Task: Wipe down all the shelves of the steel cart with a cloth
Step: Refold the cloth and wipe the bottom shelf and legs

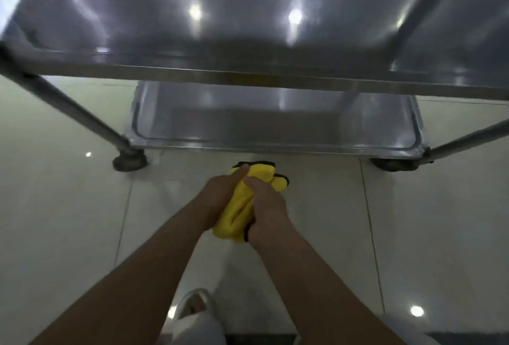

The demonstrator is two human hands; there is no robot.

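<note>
A steel cart fills the upper half of the head view. Its upper shelf (248, 27) is shiny and bare, and a lower shelf (275, 127) shows beneath it near the floor. A yellow cloth (239, 209) with a dark edge is bunched up between both hands, in front of the cart and above the floor. My left hand (220, 193) grips the cloth's left side. My right hand (265, 207) is closed on its right side. Both hands are apart from the cart's shelves.
The cart stands on pale glossy floor tiles (68, 220). Its slanted legs (68, 107) end in casters, one at the left (129, 161) and one at the right (394, 165). A foot in a white slipper (192, 311) shows at the bottom.
</note>
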